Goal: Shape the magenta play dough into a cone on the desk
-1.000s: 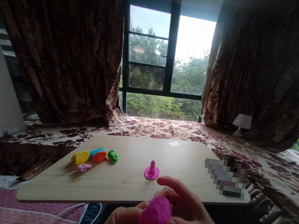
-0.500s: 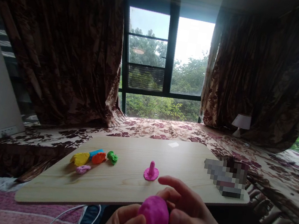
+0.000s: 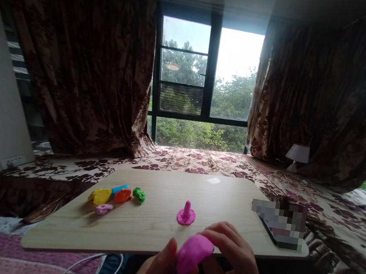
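A curved, cap-like piece of magenta modelling clay [image 3: 193, 253] is held between my two hands in front of the table's near edge. My left hand [image 3: 161, 272] grips it from the lower left, the thumb pointing up beside it. From the right, my right hand [image 3: 233, 260] has its fingers over the top edge and its thumb beneath. Just beyond them on the table stands a magenta clay piece [image 3: 186, 216], a flat disc with an upright peg in its middle. Neither hand touches that one.
On the pale wooden table [image 3: 153, 234], yellow [image 3: 100, 196], blue [image 3: 120, 189], orange [image 3: 122, 196], green [image 3: 139, 195] and light pink [image 3: 103, 209] clay lumps lie at the left. A blurred-out dark flat object [image 3: 276, 226] lies at the right, a white scrap [image 3: 213, 180] at the back.
The held clay has turned from a rounded face toward me to a tilted, cap-like side view. My right hand's fingers have come down onto its top edge. The view has shifted slightly.
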Demonstrator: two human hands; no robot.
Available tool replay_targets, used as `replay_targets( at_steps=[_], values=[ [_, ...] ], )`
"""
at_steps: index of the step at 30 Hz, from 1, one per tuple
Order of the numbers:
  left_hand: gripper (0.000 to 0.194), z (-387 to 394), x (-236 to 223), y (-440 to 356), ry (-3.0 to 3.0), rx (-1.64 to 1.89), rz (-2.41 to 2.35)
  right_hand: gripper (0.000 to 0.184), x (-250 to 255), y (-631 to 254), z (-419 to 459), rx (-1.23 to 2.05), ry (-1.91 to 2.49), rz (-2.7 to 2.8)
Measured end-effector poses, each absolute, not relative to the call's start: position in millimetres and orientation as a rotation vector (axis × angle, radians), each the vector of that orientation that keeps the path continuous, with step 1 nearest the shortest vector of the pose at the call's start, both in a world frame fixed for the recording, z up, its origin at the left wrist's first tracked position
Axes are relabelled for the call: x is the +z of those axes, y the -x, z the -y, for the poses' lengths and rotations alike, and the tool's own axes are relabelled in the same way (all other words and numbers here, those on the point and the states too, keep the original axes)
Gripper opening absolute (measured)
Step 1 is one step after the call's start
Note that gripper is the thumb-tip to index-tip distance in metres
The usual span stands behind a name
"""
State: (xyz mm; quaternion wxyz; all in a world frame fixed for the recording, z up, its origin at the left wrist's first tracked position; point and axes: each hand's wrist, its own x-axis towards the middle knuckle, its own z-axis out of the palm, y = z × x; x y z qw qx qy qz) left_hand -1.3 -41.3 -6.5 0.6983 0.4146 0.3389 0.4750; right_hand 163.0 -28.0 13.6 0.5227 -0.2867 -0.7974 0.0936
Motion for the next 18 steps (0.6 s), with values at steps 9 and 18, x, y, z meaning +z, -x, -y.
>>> replay_targets(
  at_steps=[9, 18],
  values=[
    [0.011, 38, -8, -3, -1.859, 1.596, -1.311, 0.010, 12, -152, 25, 0.307, 0.995, 1.909],
    [0.007, 36, -13, 0, -2.199, 1.598, -1.452, 0.011, 16, -148, 28, 0.310, 0.930, 1.959]
  ],
)
